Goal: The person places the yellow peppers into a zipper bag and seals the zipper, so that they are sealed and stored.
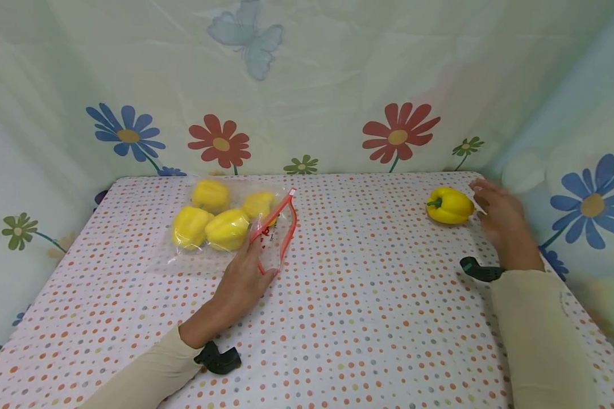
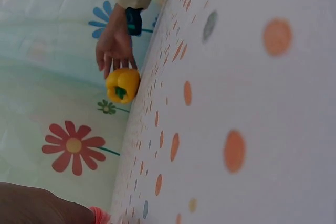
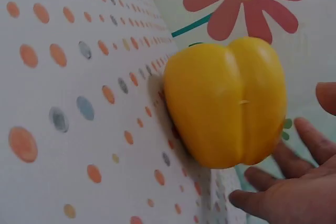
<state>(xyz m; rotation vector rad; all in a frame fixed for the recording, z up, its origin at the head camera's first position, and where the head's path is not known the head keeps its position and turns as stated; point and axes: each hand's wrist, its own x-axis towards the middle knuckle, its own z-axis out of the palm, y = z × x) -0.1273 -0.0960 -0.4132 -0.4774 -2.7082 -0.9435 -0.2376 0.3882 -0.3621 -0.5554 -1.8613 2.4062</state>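
A: Where is the loose yellow pepper (image 1: 449, 205)?
B: Toward the far right of the table (image 1: 368, 318), lying on its side, its green stem (image 1: 435, 203) pointing left toward the bag (image 1: 286, 255).
A: And the right hand (image 1: 501, 218)?
B: Just beside the pepper's right end. Its fingers are spread and loosely bent, with nothing gripped. In the right wrist view some fingertips pass close to the pepper's underside; I can't tell whether they touch.
A: What about the left hand (image 1: 243, 278)?
B: It holds the bag by the near side of its mouth, thumb and fingers at the red zip strip (image 1: 289, 238). In the left wrist view only part of that hand shows, with a bit of red at its edge.
A: What's in the bag?
B: Four yellow peppers (image 1: 227, 230) show through the clear plastic, grouped toward its left and far side. The mouth faces right and gapes, and there's a white tab (image 1: 293, 192) at the strip's far end.
A: Anything else around?
B: A black wrist device (image 1: 217, 359) on the left arm, and a similar one on the right. The tabletop is white with coloured dots; behind it hangs a pale curtain (image 1: 317, 74) with red, blue and green flowers and a blue butterfly (image 1: 248, 37).
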